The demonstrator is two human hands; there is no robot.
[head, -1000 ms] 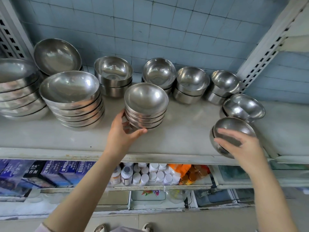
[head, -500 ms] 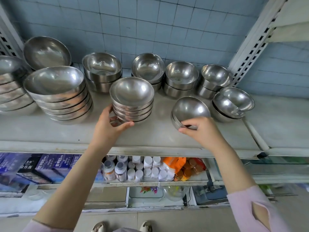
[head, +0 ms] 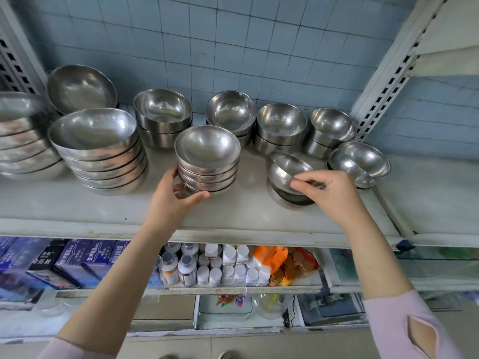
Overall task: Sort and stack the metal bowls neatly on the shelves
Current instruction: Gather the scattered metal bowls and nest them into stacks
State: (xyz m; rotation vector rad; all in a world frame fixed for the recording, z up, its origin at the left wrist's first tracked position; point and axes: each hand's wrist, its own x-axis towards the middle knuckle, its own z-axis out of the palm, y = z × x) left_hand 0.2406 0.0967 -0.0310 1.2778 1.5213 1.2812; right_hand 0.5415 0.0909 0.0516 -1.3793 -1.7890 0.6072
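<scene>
Many metal bowls stand in stacks on a white shelf [head: 233, 218]. My left hand [head: 173, 200] grips the base of a middle stack of small bowls [head: 207, 161] near the shelf's front. My right hand [head: 329, 193] pinches the rim of a small bowl [head: 285, 169], lifted and tilted above another bowl [head: 285, 200] that sits on the shelf. A tilted pair of bowls [head: 360, 161] lies to the right of it. Larger bowls [head: 96, 149] are stacked at the left, and several small stacks [head: 281, 128] line the back wall.
A slotted white upright [head: 383, 81] rises at the right, with another shelf section beyond it. The blue tiled wall [head: 233, 47] closes the back. Below the shelf are blue boxes [head: 72, 263], white bottles [head: 220, 265] and an orange packet [head: 269, 255].
My right hand carried its small bowls leftward along the shelf, set them down near the middle stack, and now lifts the upper one by its rim. My left hand stayed on the middle stack.
</scene>
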